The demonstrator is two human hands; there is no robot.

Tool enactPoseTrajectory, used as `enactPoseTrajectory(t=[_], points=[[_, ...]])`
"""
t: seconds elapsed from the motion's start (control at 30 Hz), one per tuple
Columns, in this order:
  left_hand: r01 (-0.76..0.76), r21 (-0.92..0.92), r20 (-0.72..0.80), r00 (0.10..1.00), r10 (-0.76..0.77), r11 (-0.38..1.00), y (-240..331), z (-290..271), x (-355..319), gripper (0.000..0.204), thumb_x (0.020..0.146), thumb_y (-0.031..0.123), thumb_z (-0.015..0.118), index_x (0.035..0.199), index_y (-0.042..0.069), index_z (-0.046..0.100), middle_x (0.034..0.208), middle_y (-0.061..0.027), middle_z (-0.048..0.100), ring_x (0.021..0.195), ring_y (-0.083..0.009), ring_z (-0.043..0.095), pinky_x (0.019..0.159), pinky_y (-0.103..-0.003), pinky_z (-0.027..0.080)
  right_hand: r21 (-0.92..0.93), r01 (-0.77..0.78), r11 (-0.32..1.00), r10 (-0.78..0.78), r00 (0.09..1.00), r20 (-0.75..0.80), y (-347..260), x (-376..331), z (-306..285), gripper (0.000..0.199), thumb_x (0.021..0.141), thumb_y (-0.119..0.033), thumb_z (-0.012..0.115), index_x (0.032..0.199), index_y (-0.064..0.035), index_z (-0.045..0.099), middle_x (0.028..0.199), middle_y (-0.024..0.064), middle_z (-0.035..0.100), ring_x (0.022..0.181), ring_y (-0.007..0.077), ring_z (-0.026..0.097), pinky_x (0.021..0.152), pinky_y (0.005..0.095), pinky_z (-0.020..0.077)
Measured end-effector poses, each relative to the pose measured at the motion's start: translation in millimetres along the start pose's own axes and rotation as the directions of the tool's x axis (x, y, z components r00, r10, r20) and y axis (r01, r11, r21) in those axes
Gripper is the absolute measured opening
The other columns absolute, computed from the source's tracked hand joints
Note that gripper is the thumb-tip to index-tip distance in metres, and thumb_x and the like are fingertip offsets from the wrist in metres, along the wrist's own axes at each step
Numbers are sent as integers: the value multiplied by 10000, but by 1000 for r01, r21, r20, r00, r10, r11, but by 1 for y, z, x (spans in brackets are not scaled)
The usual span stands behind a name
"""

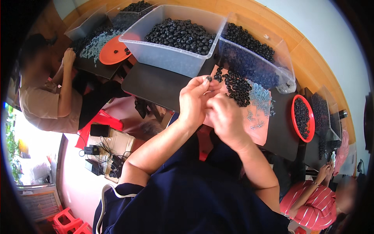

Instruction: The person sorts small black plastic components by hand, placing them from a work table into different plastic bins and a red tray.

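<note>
My left hand (191, 101) is raised over the near edge of the table, pinching a small round black plastic piece (209, 78) between thumb and forefinger. Close against it, my right hand (228, 119) has its fingers curled together; whatever lies in them is hidden. Just beyond both hands, a pile of black ring-shaped pieces (238, 93) lies on a pink mat (257, 134). Beside that pile is a scatter of small pale-blue, clear-looking pieces (260, 97), too fine to make out singly.
A large clear bin (167, 52) of black pieces stands at the back, with another bin (249, 58) to its right. A red bowl (310, 134) of black pieces sits at right, an orange tray (111, 54) at left. People work on both sides. A cardboard box (120, 142) with cables lies below left.
</note>
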State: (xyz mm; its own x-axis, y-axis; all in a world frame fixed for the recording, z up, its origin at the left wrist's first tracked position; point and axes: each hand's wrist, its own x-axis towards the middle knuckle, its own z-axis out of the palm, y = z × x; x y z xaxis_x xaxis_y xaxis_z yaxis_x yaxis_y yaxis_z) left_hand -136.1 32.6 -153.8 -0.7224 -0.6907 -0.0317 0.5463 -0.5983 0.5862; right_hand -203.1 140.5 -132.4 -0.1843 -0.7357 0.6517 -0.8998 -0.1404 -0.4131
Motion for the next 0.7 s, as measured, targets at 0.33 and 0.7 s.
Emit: enactPoseTrajectory(t=[0.33,0.7], points=[[112,-26,-34,993,-113,993,-3,2,-15,118,1017,110,518,1056,2,549,999,-144,656,927,-267,679,845,-376,560,304,-335,892,373,925,-75,-12,-33,25,74,862,1,677,886,-7,607,792,141,653,691,300,655,618,368,512],[121,2,-25,992,-121,993,-12,-10,-31,120,1019,92,515,1050,-15,561,987,-151,666,928,-260,685,862,-378,573,189,-208,960,231,966,-113,-19,-42,26,163,797,65,662,931,-5,601,882,130,610,791,305,642,691,379,518]])
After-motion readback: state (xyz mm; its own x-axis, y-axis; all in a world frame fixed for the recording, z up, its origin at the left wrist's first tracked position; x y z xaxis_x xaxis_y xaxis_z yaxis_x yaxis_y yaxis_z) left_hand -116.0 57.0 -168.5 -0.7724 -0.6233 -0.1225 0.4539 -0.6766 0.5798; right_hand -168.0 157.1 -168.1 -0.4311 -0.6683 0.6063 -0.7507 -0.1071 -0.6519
